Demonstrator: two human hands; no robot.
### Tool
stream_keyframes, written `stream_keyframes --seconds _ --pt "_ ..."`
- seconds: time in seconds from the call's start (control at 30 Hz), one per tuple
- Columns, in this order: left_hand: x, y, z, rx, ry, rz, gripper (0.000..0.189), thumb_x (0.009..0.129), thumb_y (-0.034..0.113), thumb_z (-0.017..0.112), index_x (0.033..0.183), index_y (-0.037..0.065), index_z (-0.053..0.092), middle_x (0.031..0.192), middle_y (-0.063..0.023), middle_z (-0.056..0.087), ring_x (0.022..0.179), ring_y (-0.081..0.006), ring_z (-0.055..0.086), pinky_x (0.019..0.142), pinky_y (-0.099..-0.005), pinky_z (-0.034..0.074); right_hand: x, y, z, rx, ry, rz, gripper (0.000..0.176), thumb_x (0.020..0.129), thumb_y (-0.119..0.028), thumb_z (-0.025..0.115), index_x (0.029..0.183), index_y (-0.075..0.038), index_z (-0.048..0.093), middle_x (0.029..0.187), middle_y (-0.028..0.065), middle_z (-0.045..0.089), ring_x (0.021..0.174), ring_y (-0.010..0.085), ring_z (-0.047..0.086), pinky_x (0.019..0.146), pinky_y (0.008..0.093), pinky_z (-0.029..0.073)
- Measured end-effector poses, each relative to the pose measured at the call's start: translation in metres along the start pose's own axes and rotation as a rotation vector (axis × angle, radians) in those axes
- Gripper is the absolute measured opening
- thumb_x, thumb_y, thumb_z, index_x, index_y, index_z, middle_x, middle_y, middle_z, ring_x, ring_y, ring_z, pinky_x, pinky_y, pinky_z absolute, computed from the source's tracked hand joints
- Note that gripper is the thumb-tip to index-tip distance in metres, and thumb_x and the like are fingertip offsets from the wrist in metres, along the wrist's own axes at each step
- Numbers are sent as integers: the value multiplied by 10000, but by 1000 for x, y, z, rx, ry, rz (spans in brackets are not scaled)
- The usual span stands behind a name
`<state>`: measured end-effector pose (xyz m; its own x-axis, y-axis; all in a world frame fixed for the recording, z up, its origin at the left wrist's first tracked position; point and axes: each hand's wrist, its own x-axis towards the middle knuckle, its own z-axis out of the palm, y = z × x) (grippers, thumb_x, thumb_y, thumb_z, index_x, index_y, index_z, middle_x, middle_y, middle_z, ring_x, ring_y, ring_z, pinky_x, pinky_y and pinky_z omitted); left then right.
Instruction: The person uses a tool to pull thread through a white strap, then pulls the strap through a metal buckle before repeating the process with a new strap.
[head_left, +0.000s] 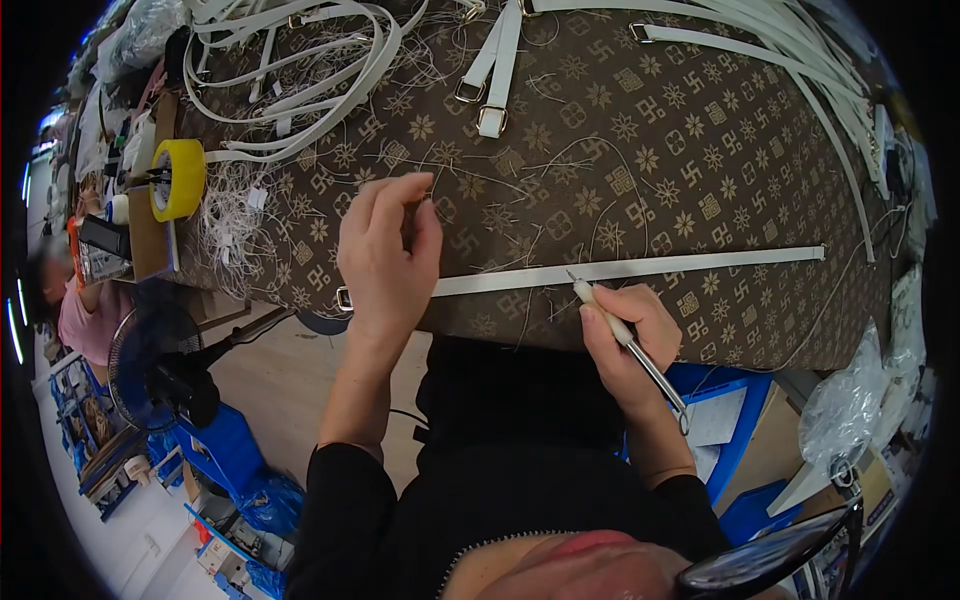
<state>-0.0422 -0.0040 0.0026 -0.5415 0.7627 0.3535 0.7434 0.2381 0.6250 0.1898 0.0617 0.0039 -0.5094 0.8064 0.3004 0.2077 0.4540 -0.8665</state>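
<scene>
A white strap (725,262) lies across the patterned cloth, a metal buckle (344,298) at its left end. My left hand (388,250) is over the strap near that buckle, fingers loosely bent and the thumb apart from the index finger. Nothing shows between them. My right hand (632,335) grips a pen-shaped tool (630,345) with a pale grip, a silver body and a wire loop at its rear. Its thin metal tip points at the strap's middle. Loose thread ends (520,245) lie along the strap.
More white straps with buckles lie at the back, some looped (375,75), others bundled (820,75). A yellow tape roll (178,180) stands left beside a heap of thread (230,230). A fan (155,365) stands below left; another person (85,315) is beyond it.
</scene>
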Motion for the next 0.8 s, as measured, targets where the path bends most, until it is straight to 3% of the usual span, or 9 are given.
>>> stream_keyframes --seconds 0.03,0.1,0.13,0.27,0.43,0.8 --pt "0 3 -4 2 0 -3 208 773 40 734 960 116 684 910 -45 624 737 -220 589 648 -346 446 0 0 0 6 1 -1 203 769 -14 775 949 -19 680 769 100 695 634 222 645 567 302 497" --pt "1 17 -19 -36 -368 200 209 775 51 753 974 75 696 952 -66 629 815 -196 604 741 -318 454 0 0 0 17 -6 -6 203 772 -15 774 951 -19 679 770 99 695 635 221 645 567 302 497" --pt "-1 22 -18 -77 -468 175 239 729 109 785 955 102 710 916 -38 630 838 -210 594 767 -326 414 0 0 1 19 -2 -2 202 775 -17 774 953 -18 678 770 100 695 637 221 647 568 302 499" --pt "-4 27 -8 -14 -497 275 215 728 122 765 929 133 691 866 3 604 784 -189 570 718 -338 386 0 1 1 11 0 -5 201 774 -21 775 950 -13 677 767 107 692 637 224 649 567 302 502" --pt "-13 28 1 0 -372 402 237 673 83 774 877 166 688 810 35 608 732 -166 566 700 -324 378 2 1 1 6 -18 -39 201 766 -22 778 941 -14 679 758 107 689 627 226 648 560 301 502" --pt "-17 21 9 -55 -343 457 230 640 63 749 828 148 647 819 21 576 734 -171 555 711 -331 386 2 -6 5 30 -101 -31 243 737 -14 796 958 -20 693 786 95 704 636 225 657 565 303 510"
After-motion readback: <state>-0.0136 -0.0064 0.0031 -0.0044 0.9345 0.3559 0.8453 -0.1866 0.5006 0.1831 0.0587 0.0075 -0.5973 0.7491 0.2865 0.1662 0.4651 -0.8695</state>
